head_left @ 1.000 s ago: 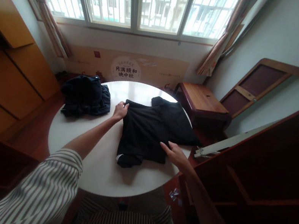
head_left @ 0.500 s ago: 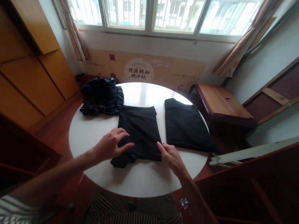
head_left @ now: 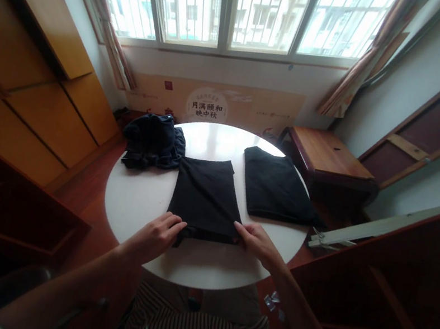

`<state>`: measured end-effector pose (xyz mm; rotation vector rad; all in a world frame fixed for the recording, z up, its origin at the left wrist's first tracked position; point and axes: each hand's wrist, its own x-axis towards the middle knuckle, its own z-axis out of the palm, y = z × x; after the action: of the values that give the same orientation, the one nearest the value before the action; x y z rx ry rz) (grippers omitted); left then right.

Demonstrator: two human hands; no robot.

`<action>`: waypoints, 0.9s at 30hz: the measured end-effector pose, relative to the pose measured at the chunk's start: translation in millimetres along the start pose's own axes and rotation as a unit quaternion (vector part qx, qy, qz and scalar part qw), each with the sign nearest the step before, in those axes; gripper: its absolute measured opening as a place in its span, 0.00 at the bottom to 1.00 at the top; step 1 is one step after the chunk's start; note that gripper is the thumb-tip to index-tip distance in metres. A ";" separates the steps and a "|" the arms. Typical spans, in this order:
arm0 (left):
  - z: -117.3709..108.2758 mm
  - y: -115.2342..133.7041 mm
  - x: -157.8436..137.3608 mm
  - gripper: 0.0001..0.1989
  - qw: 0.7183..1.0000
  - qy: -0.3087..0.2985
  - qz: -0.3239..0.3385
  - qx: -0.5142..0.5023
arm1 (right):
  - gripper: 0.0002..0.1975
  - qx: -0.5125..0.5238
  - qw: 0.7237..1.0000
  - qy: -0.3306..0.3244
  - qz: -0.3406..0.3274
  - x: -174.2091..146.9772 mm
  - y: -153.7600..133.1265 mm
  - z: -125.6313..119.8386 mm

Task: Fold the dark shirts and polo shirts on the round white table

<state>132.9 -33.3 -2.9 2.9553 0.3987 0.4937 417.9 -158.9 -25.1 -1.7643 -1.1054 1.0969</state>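
Observation:
A black garment [head_left: 208,196] lies folded in the middle of the round white table, its exact kind not clear. My left hand [head_left: 159,233] pinches its near left corner. At the near right corner my right hand [head_left: 255,241] grips the edge between thumb and fingers. The near edge is drawn fairly straight between both hands, with a small dark flap hanging below it by the left fingers. To the right lies another folded black garment [head_left: 278,186], one tip past the table's rim. A crumpled dark pile of clothing [head_left: 153,141] sits at the far left.
The round white table [head_left: 202,266] stands before me, under a barred window. A low wooden stand [head_left: 329,149] is beyond its right side. Yellow-brown cabinets [head_left: 44,119] line the left, and a pale board [head_left: 343,240] leans near the right rim.
My left hand has moved down from above the garment and closed on its near left corner. The loose sleeve-like part there is now mostly tucked out of sight. My right hand keeps its grip.

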 end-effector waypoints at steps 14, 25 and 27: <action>13.2 39.1 107.9 0.21 0.974 -0.201 0.046 0.095 | 0.19 -0.334 0.919 0.208 -0.030 160.6 -84.6 -29.3; 21.8 43.9 96.5 0.14 0.968 -0.226 0.058 0.092 | 0.14 -0.295 0.927 0.232 -0.015 230.3 -59.4 -42.5; 20.3 43.4 94.7 0.19 0.967 -0.236 0.048 0.082 | 0.12 -0.286 0.927 0.241 -0.037 231.3 -57.8 -43.0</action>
<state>236.4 -50.2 13.5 3.1195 0.2517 -0.2519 500.8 68.7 -19.2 -2.2515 -1.2296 0.2512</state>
